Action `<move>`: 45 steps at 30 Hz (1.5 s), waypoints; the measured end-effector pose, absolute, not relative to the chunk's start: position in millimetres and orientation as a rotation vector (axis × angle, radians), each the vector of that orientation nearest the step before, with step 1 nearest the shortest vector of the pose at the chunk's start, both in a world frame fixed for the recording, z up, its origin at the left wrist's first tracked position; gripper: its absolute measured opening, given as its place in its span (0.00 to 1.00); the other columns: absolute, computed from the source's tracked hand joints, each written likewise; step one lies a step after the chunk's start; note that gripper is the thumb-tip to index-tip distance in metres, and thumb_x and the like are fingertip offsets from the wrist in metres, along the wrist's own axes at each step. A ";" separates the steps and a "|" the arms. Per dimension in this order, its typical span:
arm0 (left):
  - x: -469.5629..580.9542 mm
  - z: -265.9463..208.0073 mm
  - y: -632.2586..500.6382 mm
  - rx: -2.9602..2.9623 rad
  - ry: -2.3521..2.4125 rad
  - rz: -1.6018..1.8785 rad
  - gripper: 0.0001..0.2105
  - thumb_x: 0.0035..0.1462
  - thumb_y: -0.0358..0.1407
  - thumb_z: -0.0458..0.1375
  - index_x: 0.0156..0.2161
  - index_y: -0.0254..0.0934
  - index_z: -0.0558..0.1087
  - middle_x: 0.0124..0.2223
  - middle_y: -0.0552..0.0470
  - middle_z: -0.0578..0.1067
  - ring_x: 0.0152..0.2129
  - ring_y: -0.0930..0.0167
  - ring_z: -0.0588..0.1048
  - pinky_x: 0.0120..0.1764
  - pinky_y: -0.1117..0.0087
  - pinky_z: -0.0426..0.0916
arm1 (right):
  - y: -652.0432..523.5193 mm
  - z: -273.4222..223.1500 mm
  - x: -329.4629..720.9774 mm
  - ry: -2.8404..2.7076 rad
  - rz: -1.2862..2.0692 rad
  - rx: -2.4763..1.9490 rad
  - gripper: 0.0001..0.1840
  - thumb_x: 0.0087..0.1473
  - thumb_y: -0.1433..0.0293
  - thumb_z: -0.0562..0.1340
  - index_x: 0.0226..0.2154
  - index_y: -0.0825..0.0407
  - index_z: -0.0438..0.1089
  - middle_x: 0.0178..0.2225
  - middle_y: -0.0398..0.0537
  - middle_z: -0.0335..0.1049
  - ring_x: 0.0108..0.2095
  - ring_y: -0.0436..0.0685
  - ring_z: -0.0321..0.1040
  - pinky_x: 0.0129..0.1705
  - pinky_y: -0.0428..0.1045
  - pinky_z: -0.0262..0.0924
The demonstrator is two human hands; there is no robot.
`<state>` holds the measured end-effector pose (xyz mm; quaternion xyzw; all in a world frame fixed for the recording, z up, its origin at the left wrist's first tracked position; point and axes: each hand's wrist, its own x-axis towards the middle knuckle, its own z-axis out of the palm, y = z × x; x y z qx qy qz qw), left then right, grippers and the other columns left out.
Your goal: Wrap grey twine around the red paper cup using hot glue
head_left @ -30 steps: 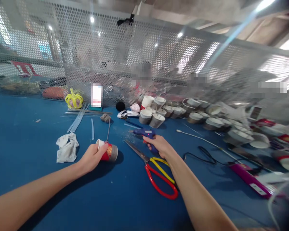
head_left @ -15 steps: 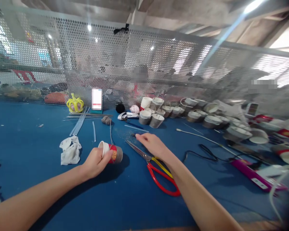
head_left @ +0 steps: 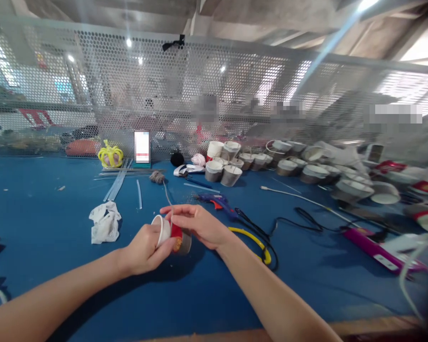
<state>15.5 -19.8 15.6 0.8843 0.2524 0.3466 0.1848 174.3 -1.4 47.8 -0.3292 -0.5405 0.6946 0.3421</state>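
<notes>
R hand (head_left: 201,225) has moved from glue gun (head_left: 221,199) to paper cup (head_left: 177,232), mid-bench (head_left: 199,299). L hand (head_left: 142,248) grips cup; R seemingly pinches yarn (head_left: 166,191), prob. wrapping; needs taut strand next. Yarn ball (head_left: 157,177) ~11 o'clock, gun ~2.

glue gun (head_left: 225,201): laid down | right grip (head_left: 203,227): moved to cup (head_left: 177,232)

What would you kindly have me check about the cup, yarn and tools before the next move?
1. Cup held: ok, in the left hand.
2. Yarn firmly pinched: cannot tell; the right hand has its fingers beside it.
3. Glue gun out of both hands: ok, lying on the table.
4. Glue gun hot: cannot tell.
5. Scissors fully visible: not ok, mainly a yellow handle shows.
</notes>
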 end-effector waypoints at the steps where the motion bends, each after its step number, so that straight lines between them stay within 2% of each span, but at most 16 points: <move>1: 15.9 14.8 -19.9 2.422 0.752 0.936 0.14 0.54 0.31 0.42 0.18 0.34 0.57 0.18 0.57 0.57 0.16 0.78 0.53 0.22 0.75 0.50 | -3.2 47.6 174.3 -1.382 1.792 -0.843 0.05 0.38 0.69 0.64 0.21 0.55 0.68 0.39 0.46 0.66 0.33 0.49 0.63 0.36 0.47 0.56; 3: 17.0 13.0 -20.4 2.260 0.816 0.860 0.16 0.55 0.34 0.41 0.17 0.34 0.56 0.18 0.58 0.55 0.16 0.78 0.52 0.22 0.75 0.50 | -4.2 46.4 174.5 -1.360 1.739 -0.850 0.06 0.38 0.71 0.64 0.17 0.55 0.66 0.37 0.45 0.66 0.33 0.49 0.63 0.37 0.47 0.55; 6: 19.1 10.5 -20.5 1.930 0.909 0.787 0.18 0.55 0.41 0.41 0.17 0.34 0.54 0.18 0.59 0.53 0.16 0.79 0.51 0.20 0.76 0.48 | -0.4 42.7 176.6 -1.349 1.576 -0.880 0.04 0.41 0.71 0.62 0.21 0.54 0.66 0.32 0.44 0.68 0.33 0.48 0.62 0.40 0.47 0.53; 9: 21.1 8.2 -17.5 1.568 1.006 0.789 0.19 0.52 0.46 0.44 0.19 0.33 0.57 0.17 0.59 0.54 0.15 0.79 0.51 0.18 0.77 0.47 | 4.9 39.8 180.3 -1.323 1.426 -0.892 0.05 0.43 0.69 0.60 0.22 0.53 0.66 0.28 0.44 0.68 0.31 0.48 0.61 0.40 0.48 0.52; 15: 23.7 4.9 -10.6 1.246 1.070 0.846 0.17 0.47 0.47 0.49 0.23 0.31 0.63 0.17 0.59 0.59 0.14 0.80 0.55 0.18 0.78 0.50 | 4.9 42.4 183.9 -1.405 1.232 -0.924 0.07 0.45 0.66 0.58 0.23 0.53 0.64 0.26 0.43 0.66 0.28 0.48 0.60 0.36 0.48 0.54; 25: 25.4 10.9 -18.9 1.276 1.053 0.810 0.18 0.46 0.47 0.50 0.20 0.32 0.61 0.16 0.60 0.59 0.13 0.80 0.55 0.18 0.78 0.50 | 5.6 41.7 184.4 -1.599 0.992 -1.082 0.06 0.47 0.67 0.56 0.24 0.53 0.61 0.24 0.43 0.64 0.28 0.49 0.60 0.34 0.47 0.55; 35: 25.4 12.7 -22.9 1.257 0.952 0.841 0.18 0.45 0.47 0.52 0.20 0.31 0.63 0.16 0.58 0.60 0.14 0.80 0.55 0.19 0.78 0.51 | 6.0 40.9 183.0 -1.658 0.983 -1.242 0.08 0.47 0.66 0.55 0.23 0.54 0.61 0.21 0.41 0.61 0.20 0.46 0.55 0.23 0.44 0.50; 45: 19.9 7.9 -25.8 1.511 0.953 0.846 0.19 0.50 0.46 0.47 0.18 0.32 0.60 0.17 0.58 0.56 0.15 0.80 0.52 0.18 0.78 0.49 | 7.1 35.0 181.9 -1.756 0.954 -1.268 0.08 0.47 0.67 0.55 0.23 0.54 0.62 0.23 0.43 0.65 0.24 0.48 0.59 0.28 0.45 0.52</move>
